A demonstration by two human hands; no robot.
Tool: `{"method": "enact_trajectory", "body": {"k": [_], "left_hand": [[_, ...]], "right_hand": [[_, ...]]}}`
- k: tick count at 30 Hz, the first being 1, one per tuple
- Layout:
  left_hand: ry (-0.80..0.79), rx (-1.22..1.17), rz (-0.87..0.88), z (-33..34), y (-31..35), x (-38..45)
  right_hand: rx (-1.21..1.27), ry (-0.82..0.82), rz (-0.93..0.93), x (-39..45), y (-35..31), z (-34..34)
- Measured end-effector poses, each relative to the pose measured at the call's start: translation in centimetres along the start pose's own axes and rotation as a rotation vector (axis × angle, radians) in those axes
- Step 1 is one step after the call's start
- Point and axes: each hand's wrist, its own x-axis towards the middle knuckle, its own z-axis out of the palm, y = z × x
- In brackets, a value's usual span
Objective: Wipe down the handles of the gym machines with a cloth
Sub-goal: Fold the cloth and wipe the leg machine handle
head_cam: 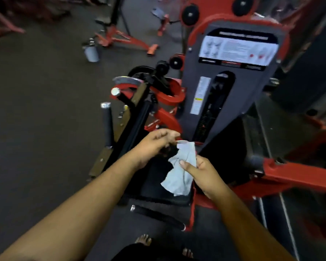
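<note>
Frame centre: right hand [201,172] pinches crumpled pale-grey cloth [181,170]; left hand [156,142] pinches its top corner. Advice: bunch cloth into palm, then wrap black foam handle [108,125], centre-left.

this is a gym. a red and grey weight machine [228,76] fills the middle, with a pictured instruction sticker [237,49] on its shroud and a slot showing the weight stack [211,113]. black foam-gripped handles [108,125] with chrome end caps stick out beside a black padded seat [154,178]. round black roller pads [190,15] sit on the red frame above. more red steel frames [120,39] stand further back on the dark rubber-like floor [36,110], and a grey bottle [91,52] stands on the floor near them.
</note>
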Motion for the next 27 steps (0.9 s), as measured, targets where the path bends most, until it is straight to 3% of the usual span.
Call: {"method": "enact_trajectory", "body": {"k": [2, 6, 9, 14, 20, 22, 25, 27], "left_hand": [[0.123, -0.064, -0.105, 0.9, -2.2, -2.4], [0.124, -0.109, -0.212, 4.7, -7.4, -7.1], [0.334, -0.139, -0.177, 6.3, -8.5, -9.3], [0.533, -0.15, -0.147, 6.4, -8.3, -12.4], [0.72, 0.001, -0.084, 4.9, -8.5, -16.1], [0.764, 0.042, -0.047, 4.1, -8.4, -16.9], [0.729, 0.14, -0.018, 3.0, -7.3, -17.3], [0.658, 0.201, 0.002, 2.4, -5.6, -17.5]], "right_hand": [[0.133, -0.016, 0.064, 0.3, -0.4, -0.2], [0.116, -0.095, 0.162, 0.7, 0.1, -0.1], [0.073, -0.188, 0.228, 0.1, 0.5, 0.4], [-0.045, -0.35, 0.27, -0.4, 0.7, 1.6], [-0.155, -0.178, 0.168, -0.7, 1.8, 3.9], [-0.345, -0.143, 0.153, -0.8, 2.9, 4.4], [-0.914, -0.194, 0.09, -0.6, 3.8, 4.4], [-0.879, -0.249, -0.102, -0.3, 3.0, 4.7]]}}
